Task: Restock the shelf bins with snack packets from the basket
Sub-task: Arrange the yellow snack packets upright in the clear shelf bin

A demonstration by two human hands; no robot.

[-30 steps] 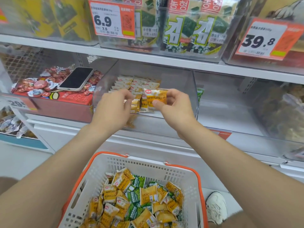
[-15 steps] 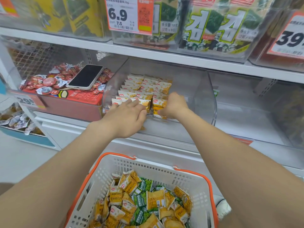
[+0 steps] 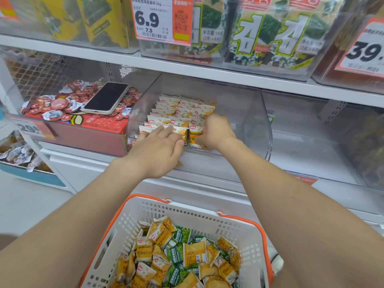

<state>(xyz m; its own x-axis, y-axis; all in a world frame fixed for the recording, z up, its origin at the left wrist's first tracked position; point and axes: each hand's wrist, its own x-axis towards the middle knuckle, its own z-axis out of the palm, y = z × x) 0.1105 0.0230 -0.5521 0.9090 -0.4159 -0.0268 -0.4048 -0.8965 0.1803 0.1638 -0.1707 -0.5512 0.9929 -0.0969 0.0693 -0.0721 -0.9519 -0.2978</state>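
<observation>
Both hands in the clear bin (image 3: 259,121) on the shelf, with the basket (image 3: 187,208) near, below.
Left hand (image 3: 158,150) flat, grip open, pressing front-row yellow packets (image 3: 176,109) — right hand (image 3: 216,132) grip curled, pinching an upright packet (image 3: 195,136) at the row's right end.

- Basket (image 3: 187,213) is sitting below the bin (image 3: 255,121), loose packets (image 3: 180,254) lying in it.
- Your left hand (image 3: 158,150) is resting on the bin's rowed packets (image 3: 178,110); your right hand (image 3: 216,132), beside it, is pinching the front packet (image 3: 195,138).
- Phone (image 3: 107,97) is lying left of the bin.

Head view, downward, near shelf bins (image 3: 257,113)
</observation>
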